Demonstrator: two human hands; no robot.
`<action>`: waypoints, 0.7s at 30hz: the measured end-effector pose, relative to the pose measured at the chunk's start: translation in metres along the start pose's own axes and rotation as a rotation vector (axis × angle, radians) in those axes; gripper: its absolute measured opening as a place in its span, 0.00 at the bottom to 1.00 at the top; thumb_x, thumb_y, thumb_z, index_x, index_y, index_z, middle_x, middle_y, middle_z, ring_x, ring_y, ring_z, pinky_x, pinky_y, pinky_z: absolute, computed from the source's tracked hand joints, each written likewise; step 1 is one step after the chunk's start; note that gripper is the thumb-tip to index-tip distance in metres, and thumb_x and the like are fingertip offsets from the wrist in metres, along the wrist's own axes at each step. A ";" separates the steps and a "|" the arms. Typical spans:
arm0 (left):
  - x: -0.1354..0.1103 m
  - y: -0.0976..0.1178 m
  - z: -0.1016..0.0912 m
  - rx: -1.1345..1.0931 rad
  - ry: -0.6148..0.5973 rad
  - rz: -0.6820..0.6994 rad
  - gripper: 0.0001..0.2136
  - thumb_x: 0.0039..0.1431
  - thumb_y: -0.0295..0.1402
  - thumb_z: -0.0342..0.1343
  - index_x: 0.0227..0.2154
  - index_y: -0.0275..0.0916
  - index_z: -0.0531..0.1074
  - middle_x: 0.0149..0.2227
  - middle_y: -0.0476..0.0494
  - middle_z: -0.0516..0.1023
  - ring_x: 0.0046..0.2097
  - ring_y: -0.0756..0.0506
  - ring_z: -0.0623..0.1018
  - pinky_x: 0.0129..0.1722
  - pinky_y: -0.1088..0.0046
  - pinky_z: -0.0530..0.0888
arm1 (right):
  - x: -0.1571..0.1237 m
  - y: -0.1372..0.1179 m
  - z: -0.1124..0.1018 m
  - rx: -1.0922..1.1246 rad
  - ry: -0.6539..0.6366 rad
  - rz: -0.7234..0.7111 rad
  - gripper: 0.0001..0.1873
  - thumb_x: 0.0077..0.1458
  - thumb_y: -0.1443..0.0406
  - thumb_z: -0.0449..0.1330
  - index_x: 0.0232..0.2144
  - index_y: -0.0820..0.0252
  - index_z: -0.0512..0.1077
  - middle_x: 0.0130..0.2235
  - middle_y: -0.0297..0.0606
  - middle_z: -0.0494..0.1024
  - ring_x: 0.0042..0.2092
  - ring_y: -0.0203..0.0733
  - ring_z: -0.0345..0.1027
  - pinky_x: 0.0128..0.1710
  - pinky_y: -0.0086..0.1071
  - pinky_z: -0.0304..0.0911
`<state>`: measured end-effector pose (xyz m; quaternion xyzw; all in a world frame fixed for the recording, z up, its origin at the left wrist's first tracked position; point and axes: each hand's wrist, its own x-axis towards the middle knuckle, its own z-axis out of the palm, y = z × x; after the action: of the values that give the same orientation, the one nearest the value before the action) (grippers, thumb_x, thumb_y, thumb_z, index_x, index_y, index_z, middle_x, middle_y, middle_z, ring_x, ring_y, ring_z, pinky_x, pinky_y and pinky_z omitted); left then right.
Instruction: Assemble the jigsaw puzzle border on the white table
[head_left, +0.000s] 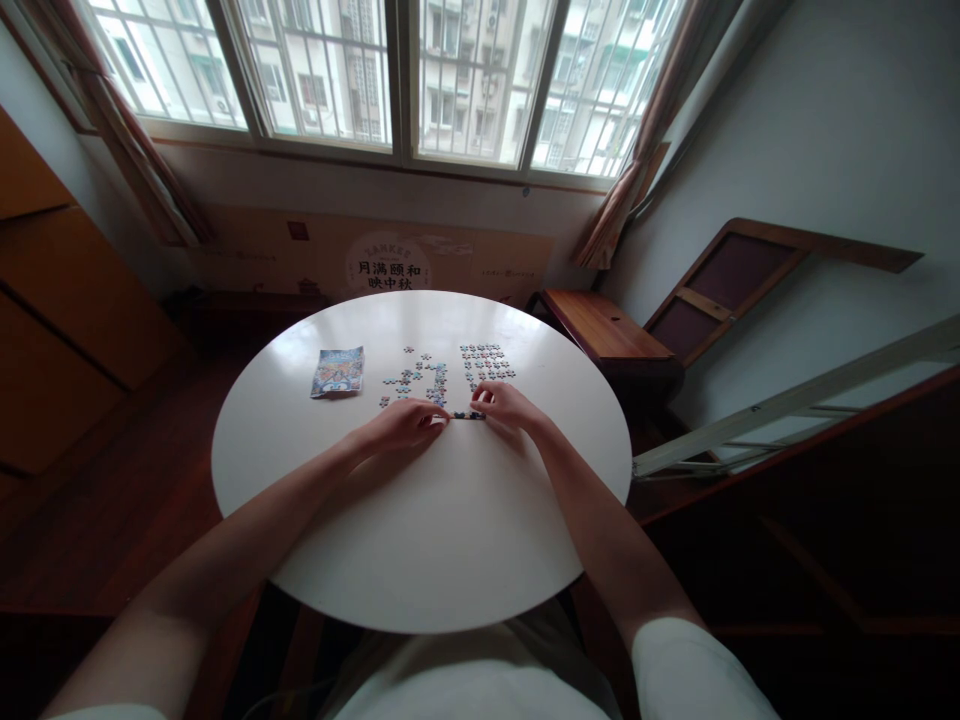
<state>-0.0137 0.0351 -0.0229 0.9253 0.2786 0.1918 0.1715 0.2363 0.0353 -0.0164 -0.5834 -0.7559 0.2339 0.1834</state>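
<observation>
On a round white table (420, 540), my left hand (405, 422) and my right hand (504, 404) meet over a short row of joined puzzle pieces (466, 414). Both hands pinch that row from opposite ends with curled fingers. Just beyond the hands lie several loose puzzle pieces (486, 360), some in a tidy group to the right and others scattered to the left (411, 378). A small printed picture card or packet (337, 371) lies flat at the left of the pieces.
A barred window (390, 75) with curtains fills the far wall. A wooden bench (604, 330) stands to the right of the table, a wooden cabinet (60, 320) to the left. Framed boards and a pale rail (787, 400) lean at right.
</observation>
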 end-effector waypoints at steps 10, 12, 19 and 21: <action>0.000 0.001 -0.001 0.017 -0.003 -0.004 0.14 0.60 0.34 0.50 0.44 0.41 0.77 0.25 0.50 0.71 0.27 0.51 0.68 0.28 0.78 0.61 | -0.001 -0.003 -0.001 -0.002 0.002 0.003 0.10 0.54 0.60 0.60 0.35 0.59 0.74 0.31 0.36 0.77 0.31 0.35 0.68 0.31 0.25 0.58; 0.000 0.001 0.000 0.016 -0.002 -0.005 0.14 0.60 0.34 0.50 0.45 0.41 0.76 0.25 0.50 0.70 0.26 0.52 0.68 0.28 0.79 0.61 | -0.001 -0.003 -0.001 -0.003 0.000 0.003 0.10 0.54 0.60 0.60 0.35 0.59 0.74 0.31 0.36 0.77 0.30 0.34 0.68 0.30 0.25 0.58; 0.000 0.001 -0.001 0.017 -0.002 -0.006 0.13 0.60 0.34 0.50 0.44 0.42 0.76 0.25 0.51 0.71 0.26 0.52 0.68 0.28 0.79 0.61 | 0.000 0.000 0.000 -0.006 0.004 -0.004 0.10 0.54 0.59 0.60 0.35 0.59 0.74 0.32 0.36 0.77 0.31 0.34 0.68 0.31 0.25 0.58; 0.000 0.001 -0.001 0.018 -0.005 -0.003 0.13 0.60 0.34 0.50 0.44 0.41 0.77 0.25 0.50 0.71 0.26 0.52 0.68 0.28 0.79 0.61 | 0.000 0.000 0.000 -0.004 0.003 -0.007 0.10 0.54 0.59 0.60 0.35 0.59 0.74 0.32 0.36 0.77 0.31 0.35 0.68 0.31 0.25 0.58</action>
<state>-0.0139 0.0344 -0.0213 0.9269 0.2814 0.1868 0.1638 0.2364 0.0356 -0.0169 -0.5814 -0.7582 0.2306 0.1843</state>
